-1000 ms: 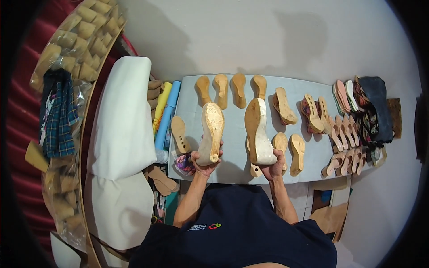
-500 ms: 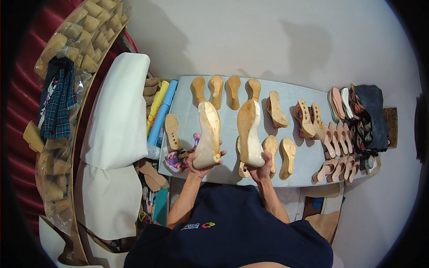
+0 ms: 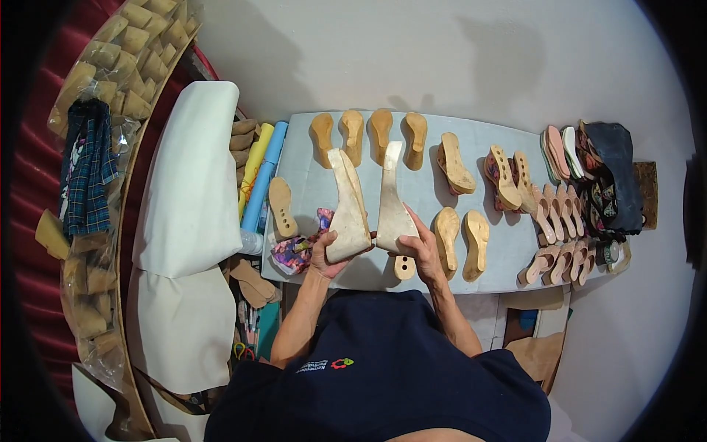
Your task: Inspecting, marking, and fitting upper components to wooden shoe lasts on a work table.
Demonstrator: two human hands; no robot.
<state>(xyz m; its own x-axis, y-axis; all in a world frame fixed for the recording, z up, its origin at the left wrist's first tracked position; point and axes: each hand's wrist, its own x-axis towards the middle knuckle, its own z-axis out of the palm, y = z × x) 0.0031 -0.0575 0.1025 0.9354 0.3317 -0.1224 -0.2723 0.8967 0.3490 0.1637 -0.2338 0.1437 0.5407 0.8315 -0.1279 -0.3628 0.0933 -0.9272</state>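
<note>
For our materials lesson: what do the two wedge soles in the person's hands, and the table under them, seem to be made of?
Left wedge sole and right wedge sole: probably unfinished wood, pale, matte, unpainted. Table: smooth light grey surface, perhaps laminate.

The scene was recorded from a single head-worn fisheye camera, directed steeply downward from above the person's torso. The grey table (image 3: pixel 456 158) was viewed at arm's length, filling the centre. Straight edges were bent toward the rim, and the corners were blacked out.
</note>
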